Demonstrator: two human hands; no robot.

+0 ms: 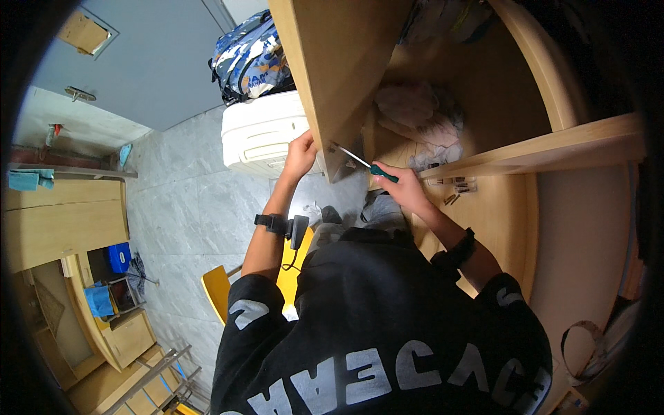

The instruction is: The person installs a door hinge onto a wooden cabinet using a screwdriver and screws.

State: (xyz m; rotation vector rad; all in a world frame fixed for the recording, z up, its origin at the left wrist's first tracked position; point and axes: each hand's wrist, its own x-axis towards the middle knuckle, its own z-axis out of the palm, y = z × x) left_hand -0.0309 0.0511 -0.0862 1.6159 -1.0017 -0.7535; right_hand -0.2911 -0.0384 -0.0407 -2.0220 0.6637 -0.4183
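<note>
A wooden cabinet door (346, 62) stands swung out in front of me. My left hand (301, 153) is closed on its outer edge, low down, with the fingertips partly hidden. In my right hand (408, 188) is a screwdriver (384, 173) with a dark green handle. Its thin metal shaft points up and left, and the tip is at the door's inner face, close to the lower end. Whether the tip sits in a screw is too small to tell.
Behind the door are a white suitcase (259, 131) and a patterned blue backpack (252, 59). Plastic bags (422, 117) lie inside the cabinet. Small hardware pieces (456, 192) rest on the wooden surface at right. A yellow chair (216, 290) stands on the grey tiled floor (187, 200).
</note>
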